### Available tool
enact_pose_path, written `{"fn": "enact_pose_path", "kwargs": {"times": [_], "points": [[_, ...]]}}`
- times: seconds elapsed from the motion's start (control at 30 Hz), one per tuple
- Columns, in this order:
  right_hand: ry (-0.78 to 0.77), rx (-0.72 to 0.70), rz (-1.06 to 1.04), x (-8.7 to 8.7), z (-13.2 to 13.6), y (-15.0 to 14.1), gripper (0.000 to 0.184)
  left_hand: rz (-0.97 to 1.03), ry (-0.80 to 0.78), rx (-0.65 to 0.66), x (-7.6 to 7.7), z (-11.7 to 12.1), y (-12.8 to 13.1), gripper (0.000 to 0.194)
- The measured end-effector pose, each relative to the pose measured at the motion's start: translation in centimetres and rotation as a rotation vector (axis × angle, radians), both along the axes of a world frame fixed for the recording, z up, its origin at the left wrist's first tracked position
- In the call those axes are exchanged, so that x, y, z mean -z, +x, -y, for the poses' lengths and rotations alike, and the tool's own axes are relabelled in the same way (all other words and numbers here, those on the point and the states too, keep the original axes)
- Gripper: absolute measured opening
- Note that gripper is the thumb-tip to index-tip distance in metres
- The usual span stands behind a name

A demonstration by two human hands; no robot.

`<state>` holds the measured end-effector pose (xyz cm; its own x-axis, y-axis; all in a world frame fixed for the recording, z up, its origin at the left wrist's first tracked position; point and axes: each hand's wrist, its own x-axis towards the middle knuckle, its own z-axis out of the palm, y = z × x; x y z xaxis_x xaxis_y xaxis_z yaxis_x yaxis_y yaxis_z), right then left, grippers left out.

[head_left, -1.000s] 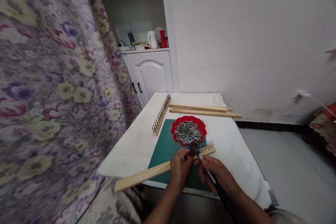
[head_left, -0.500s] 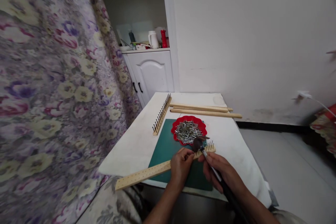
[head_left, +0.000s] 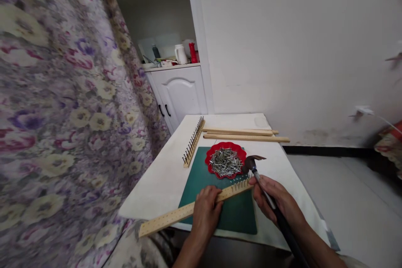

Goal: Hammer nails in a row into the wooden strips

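The 2 hands are well apart. The left hand [head_left: 207,207] is clamped over the drilled wooden strip [head_left: 168,220], fingers on the far side and thumb on the near side. The right hand [head_left: 279,201] is closed around the hammer [head_left: 282,222], its head raised close to the right rim of the red bowl [head_left: 208,154]; whether metal and rim touch, I cannot tell.

The strip slants across the green mat [head_left: 194,171], its left end jutting past the near edge of the table [head_left: 153,184] over the person's patterned clothing. Upright nails [head_left: 241,185] stand along its right part; the holes to the left are bare. Farther off lie a finished-looking nailed strip [head_left: 192,144] at the left and plain wooden strips [head_left: 245,138] at the right.

The likeliest trouble, I judge, is the strip rocking or swinging under a blow, since its left end hangs off the table and only the left hand appears to steady it. A glancing strike could bend a nail, because they stand close together. The left hand, just beside the nailed part, could be hit if a blow strayed left. A wide swing could also clip the bowl and scatter its loose nails [head_left: 225,162]. If the strip's underside is unpadded, points coming through might mark the mat.
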<state>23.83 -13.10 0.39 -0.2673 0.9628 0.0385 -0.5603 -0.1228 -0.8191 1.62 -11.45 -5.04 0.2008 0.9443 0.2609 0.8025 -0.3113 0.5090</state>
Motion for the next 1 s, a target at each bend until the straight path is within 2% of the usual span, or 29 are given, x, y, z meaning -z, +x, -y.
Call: {"fn": "enact_pose_path", "kwargs": {"times": [0.23, 0.3, 0.4, 0.5, 0.6, 0.7, 0.77, 0.87, 1.0], "points": [[-0.009, -0.009, 0.018, 0.3, -0.2, -0.3, 0.025, 0.004, 0.016, 0.0, 0.9, -0.4, 0.7, 0.024], [-0.007, -0.004, 0.02, 0.3, -0.3, -0.3, 0.025, 0.026, 0.017, 0.01, 0.5, -0.5, 0.5, 0.023], [-0.007, 0.014, 0.024, 0.2, -0.5, -0.3, 0.025, 0.093, 0.046, 0.026, -0.9, -1.3, 0.0, 0.02], [-0.021, 0.015, 0.038, 0.1, -0.6, -0.4, 0.027, 0.103, 0.103, 0.022, -2.9, -3.7, -0.1, 0.018], [-0.037, -0.009, 0.045, 0.2, -0.6, -0.7, 0.028, -0.002, 0.178, -0.063, -4.2, -7.2, 0.8, 0.018], [-0.045, -0.026, 0.047, 0.2, -0.7, -0.9, 0.028, -0.182, 0.151, -0.132, -4.4, -10.5, 2.0, 0.015], [-0.047, -0.027, 0.052, 0.2, -0.8, -1.1, 0.029, -0.268, 0.114, -0.152, -4.1, -11.7, 2.6, 0.011], [-0.047, -0.029, 0.063, 0.2, -0.8, -1.1, 0.03, -0.309, 0.108, -0.156, -3.7, -12.0, 2.5, 0.011], [-0.044, -0.018, 0.073, 0.3, -0.9, -1.2, 0.031, -0.262, 0.144, -0.17, -3.7, -10.3, 1.4, 0.014]]}}
